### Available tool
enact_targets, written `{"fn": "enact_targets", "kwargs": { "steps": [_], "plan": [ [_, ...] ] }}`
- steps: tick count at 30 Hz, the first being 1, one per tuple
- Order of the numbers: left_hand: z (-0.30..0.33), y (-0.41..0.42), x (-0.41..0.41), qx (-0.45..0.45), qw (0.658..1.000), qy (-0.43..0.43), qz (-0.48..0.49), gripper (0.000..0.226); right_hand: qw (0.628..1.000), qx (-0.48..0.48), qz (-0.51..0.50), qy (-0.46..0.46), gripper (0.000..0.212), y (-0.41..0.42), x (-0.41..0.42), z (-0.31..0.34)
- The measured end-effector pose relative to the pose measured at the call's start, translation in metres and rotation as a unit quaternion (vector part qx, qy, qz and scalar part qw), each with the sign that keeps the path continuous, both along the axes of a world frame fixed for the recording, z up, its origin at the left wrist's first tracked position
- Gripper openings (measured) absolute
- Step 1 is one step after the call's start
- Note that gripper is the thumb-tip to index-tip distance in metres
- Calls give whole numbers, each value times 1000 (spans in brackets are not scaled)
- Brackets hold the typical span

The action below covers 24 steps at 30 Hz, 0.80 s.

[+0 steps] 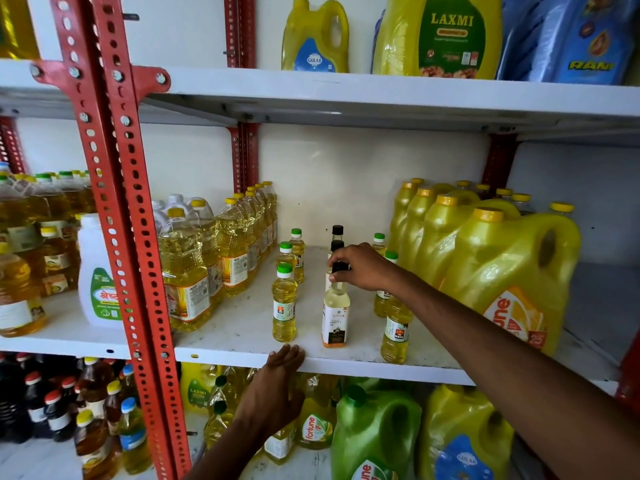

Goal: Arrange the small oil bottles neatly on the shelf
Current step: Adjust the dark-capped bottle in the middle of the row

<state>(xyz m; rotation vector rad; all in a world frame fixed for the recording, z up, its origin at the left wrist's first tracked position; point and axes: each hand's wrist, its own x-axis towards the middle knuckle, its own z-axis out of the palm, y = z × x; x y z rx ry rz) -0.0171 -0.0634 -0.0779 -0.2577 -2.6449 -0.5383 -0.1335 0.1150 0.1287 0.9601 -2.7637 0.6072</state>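
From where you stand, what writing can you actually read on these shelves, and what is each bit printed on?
"LAXMI": big yellow jug, top shelf.
"GULAB": smaller yellow jug, top shelf.
"RANI": blue pack, top shelf.
"fortune": bottle, bottom shelf.
"25", part of "une": yellow can, middle shelf.
Labels on the small bottles, including the one under the right hand: too small to read.

Small bottles [284, 303] in three front-to-back rows at frame centre on shelf [242, 327], between large bottles [207, 251] left and jugs [485, 258] right.

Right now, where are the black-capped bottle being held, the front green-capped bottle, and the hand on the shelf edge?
black-capped bottle [335, 318]: head view, label.
front green-capped bottle [284, 308]: head view, body.
left hand [277, 386]: head view, back.
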Motion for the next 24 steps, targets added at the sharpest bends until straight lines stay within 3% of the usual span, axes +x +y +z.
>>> {"fn": "enact_targets", "kwargs": {
  "steps": [24],
  "plan": [
    [4,7,5,-2,1000,0,6,73,999,-18,-2,33,31,8,30,0]
  ]
}}
